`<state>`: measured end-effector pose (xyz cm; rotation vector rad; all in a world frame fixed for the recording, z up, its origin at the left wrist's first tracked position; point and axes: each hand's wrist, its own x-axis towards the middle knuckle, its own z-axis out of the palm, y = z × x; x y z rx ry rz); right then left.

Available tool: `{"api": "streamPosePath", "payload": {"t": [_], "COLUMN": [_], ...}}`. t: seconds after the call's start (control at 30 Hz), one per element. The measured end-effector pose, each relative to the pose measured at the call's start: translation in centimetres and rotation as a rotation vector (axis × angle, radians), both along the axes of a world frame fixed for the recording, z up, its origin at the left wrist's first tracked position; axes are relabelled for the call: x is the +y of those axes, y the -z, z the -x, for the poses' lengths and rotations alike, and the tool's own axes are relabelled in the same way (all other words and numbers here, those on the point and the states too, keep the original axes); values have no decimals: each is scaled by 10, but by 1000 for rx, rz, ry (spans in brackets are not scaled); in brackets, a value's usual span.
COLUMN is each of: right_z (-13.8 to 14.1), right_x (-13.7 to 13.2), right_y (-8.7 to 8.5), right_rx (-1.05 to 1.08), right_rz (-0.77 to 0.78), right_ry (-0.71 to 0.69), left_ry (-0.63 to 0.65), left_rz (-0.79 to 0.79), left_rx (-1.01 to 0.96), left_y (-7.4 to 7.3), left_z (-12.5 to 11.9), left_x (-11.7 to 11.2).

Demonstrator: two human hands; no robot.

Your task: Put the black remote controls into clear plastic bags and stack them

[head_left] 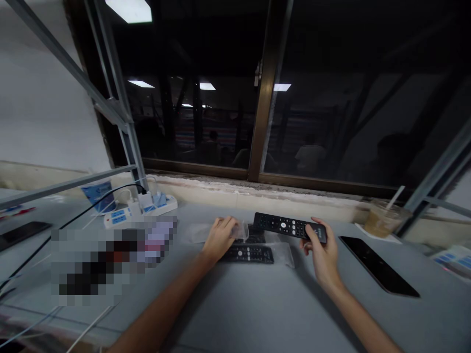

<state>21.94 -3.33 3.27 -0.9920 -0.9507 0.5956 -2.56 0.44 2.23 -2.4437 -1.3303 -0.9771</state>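
Black remote [272,223] up off the table [257,309], right hand [324,250] closed on its right end, thumb on top.
Left hand [219,238] beside it, fingers curled on clear bag [242,230]. Second remote [253,254] lies nearer. Dark phone [379,266] right, drink cup [380,225] behind phone.

Straw cup [380,223]: one
Straws [396,197]: one
Hands [220,238] [326,256]: two, left of straw cup
Remotes [283,225] [253,254]: at least two, left of it
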Motion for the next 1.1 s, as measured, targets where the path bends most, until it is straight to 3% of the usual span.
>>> {"api": "streamPosePath", "payload": {"t": [0.13, 0.47, 0.8, 1.1], "right_z": [-5, -8, -9, -5], "right_x": [3, 7, 5, 2], "right_y": [1, 6, 3, -1], "right_rx": [75, 10, 90, 14], "right_rz": [83, 173, 168, 127], "right_ry": [-36, -92, -79, -58], "left_ry": [46, 127, 76, 155], "left_rz": [-20, 29, 31, 12], "left_rx": [-16, 68, 86, 112], "left_y": [1, 4, 0, -1], "left_z": [-5, -13, -16, -16], "left_x": [-3, -8, -12, -13]}}
